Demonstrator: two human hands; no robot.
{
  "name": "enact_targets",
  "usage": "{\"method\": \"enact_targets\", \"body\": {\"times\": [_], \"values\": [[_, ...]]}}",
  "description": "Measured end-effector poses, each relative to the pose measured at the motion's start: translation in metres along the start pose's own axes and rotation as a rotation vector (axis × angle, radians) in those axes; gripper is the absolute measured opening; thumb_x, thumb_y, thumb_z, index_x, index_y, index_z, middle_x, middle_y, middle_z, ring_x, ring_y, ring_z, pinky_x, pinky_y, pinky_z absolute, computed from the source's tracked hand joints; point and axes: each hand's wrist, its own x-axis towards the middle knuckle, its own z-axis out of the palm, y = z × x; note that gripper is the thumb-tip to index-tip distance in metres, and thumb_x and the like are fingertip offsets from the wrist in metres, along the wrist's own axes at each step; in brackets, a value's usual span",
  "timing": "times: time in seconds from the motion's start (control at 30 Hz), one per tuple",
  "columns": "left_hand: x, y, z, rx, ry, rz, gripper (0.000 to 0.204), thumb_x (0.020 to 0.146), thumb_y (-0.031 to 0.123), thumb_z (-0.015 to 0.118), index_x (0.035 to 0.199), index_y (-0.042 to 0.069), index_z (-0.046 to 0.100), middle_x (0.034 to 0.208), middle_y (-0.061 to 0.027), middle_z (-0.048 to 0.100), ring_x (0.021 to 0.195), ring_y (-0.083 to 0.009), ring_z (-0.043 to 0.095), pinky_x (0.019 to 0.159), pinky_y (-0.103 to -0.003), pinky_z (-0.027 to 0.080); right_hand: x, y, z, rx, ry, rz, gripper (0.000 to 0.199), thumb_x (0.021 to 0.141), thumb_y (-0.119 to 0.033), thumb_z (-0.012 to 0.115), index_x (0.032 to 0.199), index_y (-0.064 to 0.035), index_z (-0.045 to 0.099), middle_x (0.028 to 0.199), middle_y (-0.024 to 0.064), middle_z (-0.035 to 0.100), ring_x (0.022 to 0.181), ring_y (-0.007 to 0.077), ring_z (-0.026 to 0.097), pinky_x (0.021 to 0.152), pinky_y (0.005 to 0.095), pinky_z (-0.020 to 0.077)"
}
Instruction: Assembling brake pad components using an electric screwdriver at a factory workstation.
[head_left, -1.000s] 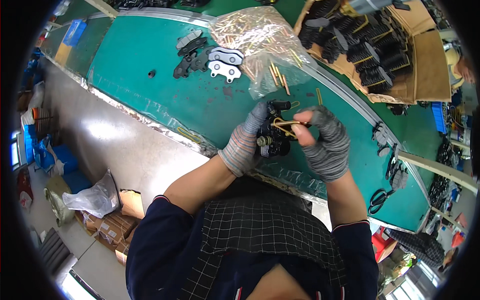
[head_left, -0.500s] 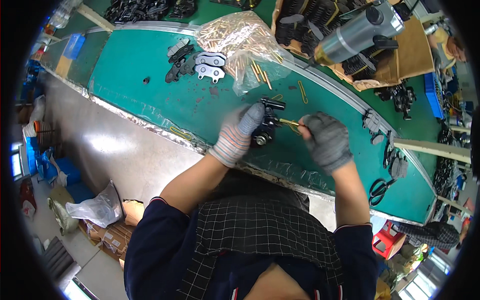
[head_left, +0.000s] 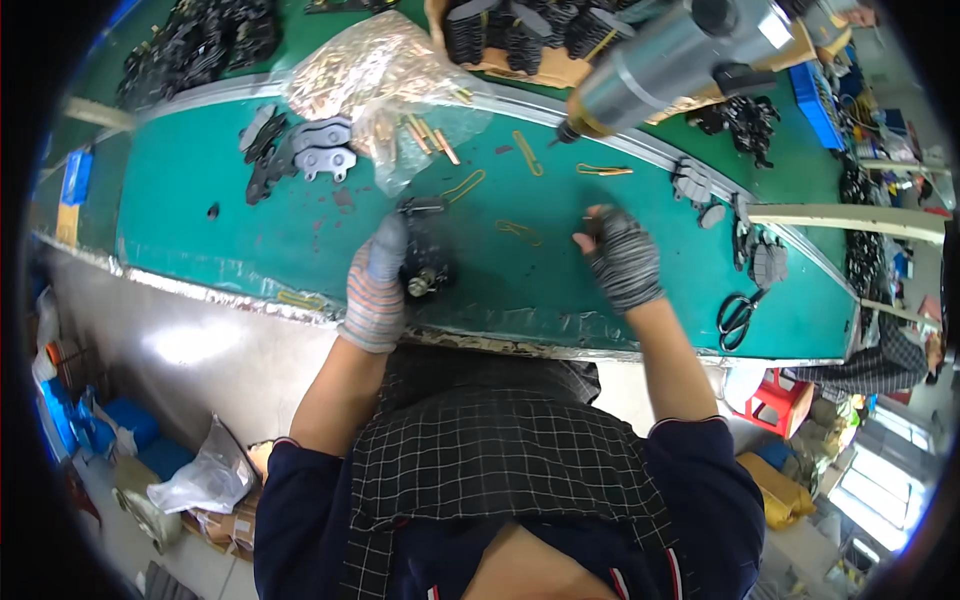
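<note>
Gripping a black metal part near the front edge of the green tabletop, the left hand wears a striped knitted glove, its thumb lying along the part's left side. The other fingers are hidden from view. The part is blurred, with a dark cylinder at its upper end and a silvery knob toward its lower end.

Well apart from it, the right hand, in a grey knitted glove with bare fingertips, is raised with its fingers curled and the thumb close to the forefinger. Something dark shows between them, but whether they pinch it cannot be told.

One yellow wire clip lies between the two hands. Another clip sits just beside the part's upper end, and two more lie beyond the right hand, near the metal rail.

Left of these, a clear plastic bag full of copper-coloured pins spreads over the rail, with a few loose pins at its near side. Grey and black pads lie next to the bag. A silver power tool points down and leftward at the upper right; scissors rest near the tabletop's right end.
</note>
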Motion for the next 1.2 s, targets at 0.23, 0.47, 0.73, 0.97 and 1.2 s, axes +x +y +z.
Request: {"method": "enact_targets", "body": {"times": [0.23,0.47,0.73,0.97,1.2], "values": [[0.003,-0.007,0.013,-0.073,-0.041,-0.097,0.064,0.085,0.058,0.057,0.117,0.002,0.054,0.093,-0.0099,0.064,0.084,-0.0200,0.065,0.073,-0.030,0.053,-0.001,0.006,-0.013,-0.186,-0.219,0.154,0.020,0.077,-0.016,0.070,0.094,-0.0090,0.063,0.092,0.0113,0.063,0.083,0.0314,0.062,0.072,0.0404,0.0504],[0.004,0.000,0.032,-0.066,-0.147,-0.272,0.066,0.083,0.059,0.059,0.114,0.001,0.055,0.094,-0.0093,0.062,0.084,-0.0183,0.063,0.075,-0.031,0.053,0.057,0.080,-0.015,-0.287,0.068,-0.057,0.012,0.079,-0.014,0.066,0.088,-0.0085,0.062,0.090,0.0126,0.064,0.078,0.0323,0.063,0.069,0.0426,0.0508],[0.015,0.003,0.041,-0.206,-0.098,-0.259,0.064,0.084,0.059,0.059,0.116,0.003,0.054,0.094,-0.0091,0.063,0.083,-0.0177,0.064,0.067,-0.031,0.055,0.048,0.049,-0.044,-0.296,-0.004,-0.097,0.011,0.081,-0.010,0.065,0.091,-0.0059,0.063,0.086,0.0136,0.065,0.076,0.0316,0.063,0.067,0.0389,0.0519],[0.020,-0.006,0.050,-0.298,-0.112,-0.302,0.067,0.083,0.060,0.060,0.125,0.009,0.050,0.093,-0.0088,0.063,0.083,-0.0190,0.064,0.070,-0.032,0.055,0.035,-0.044,-0.063,0.445,0.041,-0.081,0.013,0.081,-0.005,0.067,0.095,-0.0045,0.063,0.083,0.0105,0.065,0.077,0.0227,0.064,0.070,0.0319,0.0514],[0.010,-0.005,0.046,-0.139,-0.158,-0.193,0.067,0.084,0.061,0.057,0.123,0.007,0.052,0.098,-0.0092,0.063,0.085,-0.0179,0.064,0.071,-0.030,0.054,0.027,-0.083,-0.044,0.647,0.029,-0.095,0.017,0.078,-0.004,0.070,0.094,-0.0060,0.064,0.083,0.0102,0.065,0.075,0.0233,0.063,0.068,0.0329,0.0506]]}}
